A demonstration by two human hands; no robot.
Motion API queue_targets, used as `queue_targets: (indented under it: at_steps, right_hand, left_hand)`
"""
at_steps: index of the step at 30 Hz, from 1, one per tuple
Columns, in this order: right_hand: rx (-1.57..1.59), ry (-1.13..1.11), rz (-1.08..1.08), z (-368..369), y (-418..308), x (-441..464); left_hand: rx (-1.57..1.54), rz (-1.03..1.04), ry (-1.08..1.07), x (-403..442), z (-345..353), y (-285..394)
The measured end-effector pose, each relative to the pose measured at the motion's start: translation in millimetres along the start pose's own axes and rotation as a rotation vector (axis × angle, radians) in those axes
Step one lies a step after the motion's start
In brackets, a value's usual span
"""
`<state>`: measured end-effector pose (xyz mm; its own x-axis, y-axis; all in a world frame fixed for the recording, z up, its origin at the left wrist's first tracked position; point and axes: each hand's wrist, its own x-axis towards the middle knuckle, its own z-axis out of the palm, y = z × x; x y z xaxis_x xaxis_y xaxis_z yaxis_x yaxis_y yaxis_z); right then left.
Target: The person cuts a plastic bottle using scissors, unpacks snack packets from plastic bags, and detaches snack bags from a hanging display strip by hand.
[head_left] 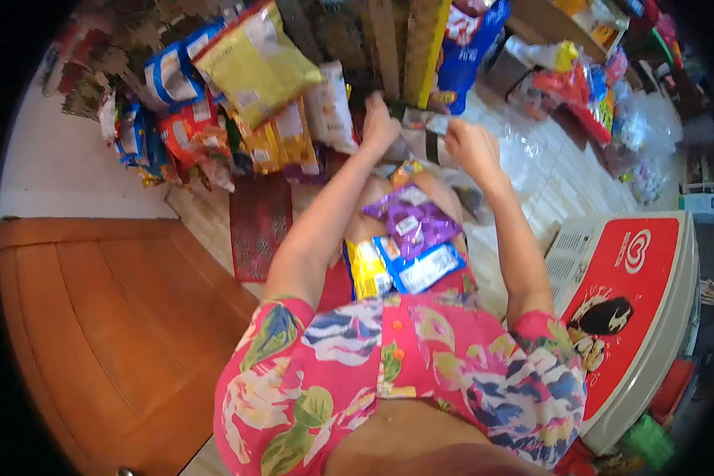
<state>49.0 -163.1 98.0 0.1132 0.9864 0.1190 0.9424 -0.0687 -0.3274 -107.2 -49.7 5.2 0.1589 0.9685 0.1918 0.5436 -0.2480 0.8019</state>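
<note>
My left hand (381,127) reaches forward beside a white packet, its fingers drawn together and slightly blurred; what they hold, if anything, I cannot make out. My right hand (473,147) is closed in a fist at the right edge of a clear plastic bag (428,141) with a dark band. That bag lies between my two hands. On my lap rest a purple snack packet (414,216), a blue-and-white packet (430,268) and a yellow packet (368,268).
Snack packets, including a large yellow one (254,63), hang at the left. A blue sack (472,51) stands ahead beside a yellow post (427,55). A red-topped freezer (623,262) is at my right, a wooden door (111,317) at my left. Bagged goods (571,87) lie far right.
</note>
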Motion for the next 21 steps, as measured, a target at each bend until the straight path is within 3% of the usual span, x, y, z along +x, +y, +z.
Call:
queue_targets:
  at_steps: [3, 7, 13, 17, 19, 21]
  right_hand:
    - [-0.075, 0.076, 0.02, -49, -1, -3]
    - [0.039, 0.049, -0.008, -149, -19, -11]
    - [0.008, 0.329, -0.258, -284, -75, 21]
    - [-0.05, 0.721, -0.596, -354, -87, 88]
    - [-0.022, 0.999, -0.312, -377, -150, 82]
    - [-0.111, 1.361, -0.457, -391, -162, 116]
  left_hand:
    - [0.163, 0.062, 0.084, 11, 11, -7]
    - [0.372, 0.043, -0.244, 6, -12, 3]
    - [0.447, 0.021, -0.204, 2, -22, 24]
    - [0.395, 0.073, -0.101, -7, -23, 14]
    - [0.355, 0.024, -0.08, -11, -23, 11]
    - [0.242, 0.026, 0.006, -13, -20, 5]
